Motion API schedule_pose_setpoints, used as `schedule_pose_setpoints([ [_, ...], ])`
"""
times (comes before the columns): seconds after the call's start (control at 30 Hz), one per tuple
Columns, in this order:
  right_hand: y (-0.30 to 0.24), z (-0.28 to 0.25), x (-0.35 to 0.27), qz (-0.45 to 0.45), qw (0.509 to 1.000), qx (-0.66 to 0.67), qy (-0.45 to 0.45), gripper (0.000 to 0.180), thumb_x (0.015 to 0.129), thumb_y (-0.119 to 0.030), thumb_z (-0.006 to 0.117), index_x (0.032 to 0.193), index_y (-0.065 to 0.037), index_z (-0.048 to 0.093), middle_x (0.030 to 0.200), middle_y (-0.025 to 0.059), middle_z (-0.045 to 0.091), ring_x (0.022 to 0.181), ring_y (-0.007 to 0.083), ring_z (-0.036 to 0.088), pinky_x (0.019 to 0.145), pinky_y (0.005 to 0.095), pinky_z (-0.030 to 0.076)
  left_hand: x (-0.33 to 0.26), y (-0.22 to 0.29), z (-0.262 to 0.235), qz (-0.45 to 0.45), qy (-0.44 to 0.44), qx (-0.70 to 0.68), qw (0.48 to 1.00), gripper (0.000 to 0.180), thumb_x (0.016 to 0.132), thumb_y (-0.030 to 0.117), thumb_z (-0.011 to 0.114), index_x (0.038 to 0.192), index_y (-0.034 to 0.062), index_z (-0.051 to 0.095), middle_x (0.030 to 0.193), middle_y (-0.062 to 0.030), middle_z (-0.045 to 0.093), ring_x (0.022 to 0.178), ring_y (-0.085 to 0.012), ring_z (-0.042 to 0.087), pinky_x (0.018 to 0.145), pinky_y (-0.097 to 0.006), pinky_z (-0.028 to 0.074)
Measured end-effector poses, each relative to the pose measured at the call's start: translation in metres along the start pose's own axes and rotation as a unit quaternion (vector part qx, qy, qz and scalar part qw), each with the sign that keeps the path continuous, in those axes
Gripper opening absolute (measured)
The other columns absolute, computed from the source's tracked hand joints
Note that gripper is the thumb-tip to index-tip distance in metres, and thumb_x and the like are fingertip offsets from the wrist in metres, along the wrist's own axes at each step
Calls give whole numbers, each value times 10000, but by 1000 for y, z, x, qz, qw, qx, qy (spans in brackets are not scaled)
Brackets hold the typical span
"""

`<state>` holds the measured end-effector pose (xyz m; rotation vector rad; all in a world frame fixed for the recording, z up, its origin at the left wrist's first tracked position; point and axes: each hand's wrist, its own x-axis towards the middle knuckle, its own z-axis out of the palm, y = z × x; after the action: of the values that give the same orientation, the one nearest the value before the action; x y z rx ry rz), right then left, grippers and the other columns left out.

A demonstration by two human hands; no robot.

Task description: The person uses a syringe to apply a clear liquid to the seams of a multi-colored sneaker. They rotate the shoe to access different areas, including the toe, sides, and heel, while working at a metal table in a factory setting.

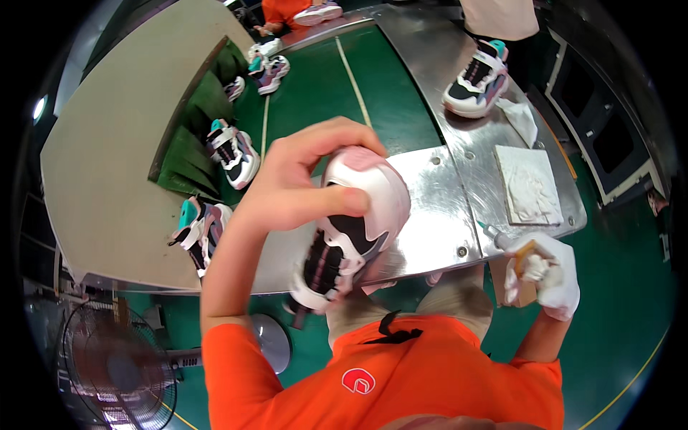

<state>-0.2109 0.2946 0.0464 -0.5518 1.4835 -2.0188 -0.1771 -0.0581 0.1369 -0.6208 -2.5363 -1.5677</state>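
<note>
My bare left hand (297, 172) is wrapped round the toe of a white, black and pink sneaker (387, 204), with the thumb across its upper. The shoe hangs above the metal edge, toe up and heel toward me. On the right, my right hand (561, 279) wears a white glove and is closed round a crumpled white cloth (536, 269). A small bottle with a teal tip (496, 234) sticks out from the same hand. Its lower part is hidden, so whether the fingers grip it too is unclear.
A green conveyor belt (315, 93) runs away between metal borders. Sneakers (233, 153) stand along its left side, and another sneaker (479, 79) rests far right. Near my right hand lies a white pad (529, 185). A fan (118, 369) stands lower left; a person (499, 18) is beyond.
</note>
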Motion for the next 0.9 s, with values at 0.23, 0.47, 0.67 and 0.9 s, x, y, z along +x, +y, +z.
schedule_pose_setpoints([
  [0.23, -5, 21, 57, -222, 900, 239, -289, 752, 665, -466, 751, 1038, 126, 473, 786, 242, 587, 464, 301, 578, 478, 382, 543, -30, -18, 23, 33, 171, -49, 983, 410, 780, 191, 733, 1127, 2, 623, 1060, -61, 604, 1005, -159, 572, 906, -286, 444],
  [0.47, -8, 43, 76, -170, 912, 263, -264, 748, 648, -411, 757, 1074, 133, 472, 794, 250, 593, 517, 310, 594, 511, 383, 541, -31, -22, 17, 11, 156, -27, 987, 508, 813, 259, 734, 1187, -45, 573, 1122, -74, 557, 1026, -161, 565, 898, -289, 451],
  [0.67, -11, 50, 82, -151, 914, 260, -271, 749, 632, -364, 763, 1105, 139, 471, 800, 257, 597, 563, 318, 607, 540, 385, 539, -30, -16, 21, 31, 145, 6, 989, 492, 817, 264, 724, 1176, -44, 589, 1097, -72, 563, 1028, -168, 549, 921, -294, 423],
  [0.9, -21, 54, 81, -157, 918, 232, -280, 757, 615, -309, 769, 1141, 146, 470, 808, 265, 603, 616, 327, 623, 573, 386, 537, -27, -11, 20, 49, 141, 57, 987, 487, 798, 366, 736, 1095, -6, 637, 1062, -82, 601, 1000, -184, 568, 886, -306, 443],
])
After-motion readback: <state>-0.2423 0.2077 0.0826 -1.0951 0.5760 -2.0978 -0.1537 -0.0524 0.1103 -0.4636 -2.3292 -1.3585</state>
